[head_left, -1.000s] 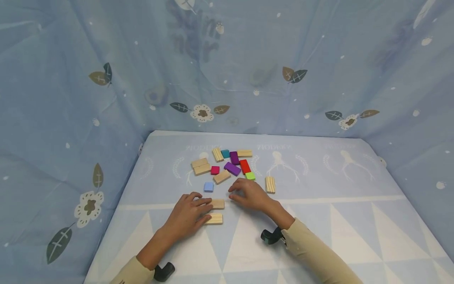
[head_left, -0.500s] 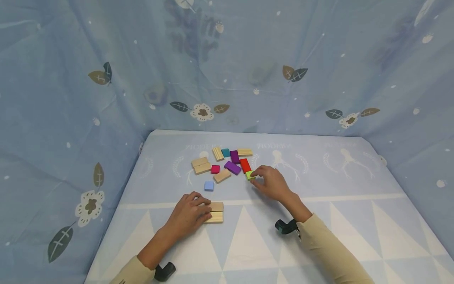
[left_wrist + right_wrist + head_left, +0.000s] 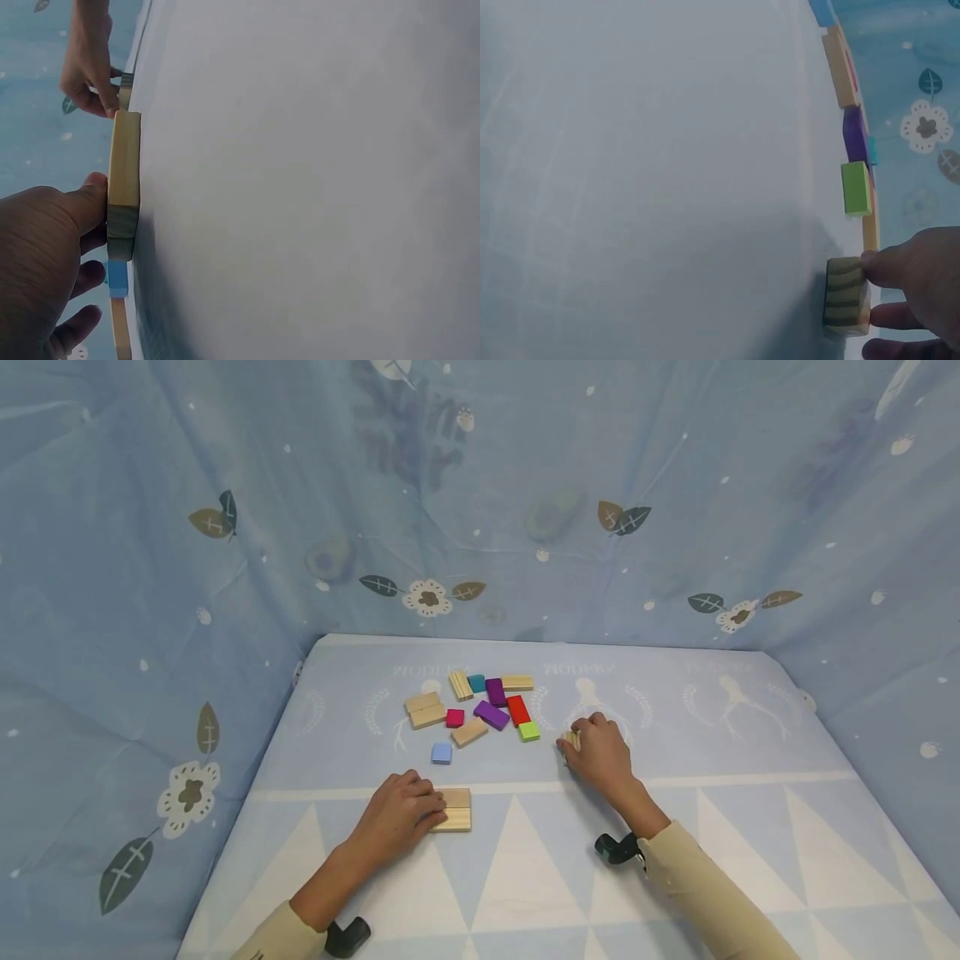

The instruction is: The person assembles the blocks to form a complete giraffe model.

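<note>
Two plain wooden blocks (image 3: 454, 819) lie side by side, long edges together, on the table. My left hand (image 3: 399, 817) rests on their left end; the left wrist view shows my thumb touching the top of the nearer wooden block (image 3: 124, 161), with the other fingers loosely bent behind. Farther right, my right hand (image 3: 602, 752) grips a wooden block (image 3: 572, 740), mostly covered by my fingers in the head view. Its striped end grain faces the right wrist camera, where the block (image 3: 845, 296) sits between thumb and fingers at the tabletop.
Several blocks lie loosely grouped farther back, among them a light blue one (image 3: 442, 753), a green one (image 3: 528, 732), a red one (image 3: 517, 711) and a purple one (image 3: 492, 716). A patterned blue curtain (image 3: 525, 527) rises behind the table (image 3: 675, 718).
The two wooden blocks by my left hand have come together from a small gap. My right hand has moved right, past the green block, to the wooden block on the right.
</note>
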The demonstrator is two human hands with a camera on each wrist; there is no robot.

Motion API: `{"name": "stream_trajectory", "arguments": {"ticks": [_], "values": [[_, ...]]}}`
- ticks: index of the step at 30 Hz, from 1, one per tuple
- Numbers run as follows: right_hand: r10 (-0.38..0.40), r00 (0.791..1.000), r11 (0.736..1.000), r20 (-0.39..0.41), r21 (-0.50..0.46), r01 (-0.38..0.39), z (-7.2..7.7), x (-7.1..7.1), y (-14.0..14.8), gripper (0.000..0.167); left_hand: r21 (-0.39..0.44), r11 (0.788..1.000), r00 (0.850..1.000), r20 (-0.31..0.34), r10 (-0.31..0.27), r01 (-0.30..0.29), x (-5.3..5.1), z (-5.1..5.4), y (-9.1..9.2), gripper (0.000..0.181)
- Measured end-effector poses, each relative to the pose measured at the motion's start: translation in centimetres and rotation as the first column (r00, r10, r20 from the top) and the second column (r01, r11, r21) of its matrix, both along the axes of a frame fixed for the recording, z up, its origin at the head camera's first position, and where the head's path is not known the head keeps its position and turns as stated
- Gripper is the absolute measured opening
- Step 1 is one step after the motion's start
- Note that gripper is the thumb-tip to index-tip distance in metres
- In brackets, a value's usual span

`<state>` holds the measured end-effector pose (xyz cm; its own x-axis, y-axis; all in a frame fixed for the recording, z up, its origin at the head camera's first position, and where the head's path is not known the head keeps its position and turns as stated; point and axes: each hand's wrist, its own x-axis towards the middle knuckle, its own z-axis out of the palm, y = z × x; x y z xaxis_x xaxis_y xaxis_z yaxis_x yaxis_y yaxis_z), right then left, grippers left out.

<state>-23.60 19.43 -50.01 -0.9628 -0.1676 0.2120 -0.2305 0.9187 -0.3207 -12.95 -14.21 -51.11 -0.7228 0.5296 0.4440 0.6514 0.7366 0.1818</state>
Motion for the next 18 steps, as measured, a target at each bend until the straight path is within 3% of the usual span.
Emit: {"name": "stream_trajectory", "arguments": {"ticks": [6,12,15,18], "values": [[0.001,1.000,0.998,0.024,-0.056,0.000,0.3,0.0,0.0,0.033,0.004,1.000,1.000,0.005,0.015,-0.015,0.0,-0.2,0.1,0.014],[0.011,1.000,0.996,-0.004,-0.084,-0.011,1.1,0.1,-0.8,0.026,0.014,1.000,1.000,0.025,0.012,-0.012,0.1,0.0,0.1,0.012],[0.074,0.997,0.991,0.000,-0.115,-0.073,1.6,0.6,-1.7,0.025,0.016,1.000,0.999,0.029,0.013,-0.014,0.1,0.1,0.2,0.012],[0.198,0.980,0.968,-0.003,-0.158,-0.196,2.0,1.4,-2.9,0.024,0.012,1.000,0.999,0.032,0.022,-0.023,0.2,0.1,0.2,0.012]]}}
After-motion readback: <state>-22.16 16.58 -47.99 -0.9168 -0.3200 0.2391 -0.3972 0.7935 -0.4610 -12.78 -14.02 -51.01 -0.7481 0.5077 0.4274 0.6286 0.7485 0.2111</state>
